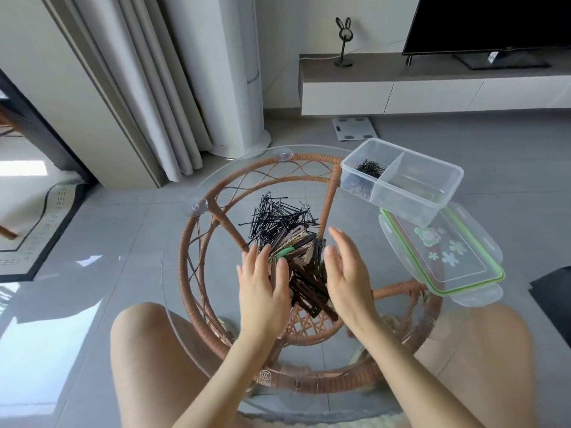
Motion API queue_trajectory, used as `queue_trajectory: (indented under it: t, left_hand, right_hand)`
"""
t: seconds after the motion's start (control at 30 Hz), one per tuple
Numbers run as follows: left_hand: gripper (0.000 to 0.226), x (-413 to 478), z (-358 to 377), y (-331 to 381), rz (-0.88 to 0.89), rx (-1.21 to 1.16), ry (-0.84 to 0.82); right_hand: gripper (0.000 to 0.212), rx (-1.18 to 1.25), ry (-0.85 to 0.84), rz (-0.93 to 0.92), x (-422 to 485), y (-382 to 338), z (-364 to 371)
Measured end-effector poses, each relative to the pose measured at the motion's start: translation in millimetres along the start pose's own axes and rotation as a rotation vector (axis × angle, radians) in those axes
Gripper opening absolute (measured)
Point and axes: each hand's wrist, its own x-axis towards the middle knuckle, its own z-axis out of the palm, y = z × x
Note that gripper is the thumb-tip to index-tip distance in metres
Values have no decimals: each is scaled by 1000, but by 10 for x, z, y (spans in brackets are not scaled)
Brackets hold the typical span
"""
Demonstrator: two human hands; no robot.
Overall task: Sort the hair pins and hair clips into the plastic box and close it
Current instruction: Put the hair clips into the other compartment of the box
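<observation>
Hair clips lie heaped on the glass table right in front of you, with the black hair pins tangled just behind them and touching the heap.

Your left hand lies flat on the heap's left side with its fingers straight. Your right hand stands open at the right side, palm turned inward. Neither grips anything. Whether the right palm touches the clips, I cannot tell.

It looks like you are set to gather the clips, so bring your palms together low against the glass and press the clips into one bundle.

Slide that bundle toward yourself first. That should part it from the pins, which snag easily.

The plastic box stands open at the far right. Some pins lie in its left compartment, so the clips probably belong right of the divider.

Lower them in rather than dropping them. The box's near corner overlaps the lid, so it may rock.
</observation>
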Motion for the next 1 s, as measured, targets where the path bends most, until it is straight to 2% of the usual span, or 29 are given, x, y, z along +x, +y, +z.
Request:
queue_trajectory:
  t: [0.07,0.13,0.23,0.3,0.37,0.5,0.6,0.67,0.8,0.9,1.0]
  left_hand:
    - [44,22,-180,0,56,129,4]
    - [47,36,-340,11,109,294,-81]
    - [71,4,-434,69,84,492,-297]
    - [81,-28,-393,112,62,563,-358]
    - [77,-42,-334,136,57,559,-347]
    - [41,-30,-259,182,72,531,-301]
    - [30,-2,-250,192,71,502,-294]
    - [25,29,-268,202,29,424,-299]
    - [23,41,-265,194,0,388,-296]
    - [25,-7,-219,193,16,446,-296]
    - [24,-6,-224,206,-9,415,-286]
  right_hand:
    - [52,-235,-35,-27,-21,53,-213]
    - [77,-501,-129,-10,-77,83,-422]
    - [108,-770,-300,27,-227,79,-497]
    - [115,-818,-316,-13,-314,85,-404]
    - [107,-800,-277,-68,-335,138,-284]
    - [67,-660,-246,-141,-297,221,-184]
    - [46,-590,-253,-188,-267,227,-205]
    - [32,-612,-221,-285,-255,252,-230]
    - [29,-699,-176,-420,-262,305,-245]
    - [30,-676,-175,-421,-254,308,-304]
    - [20,-626,-176,-390,-207,284,-408]
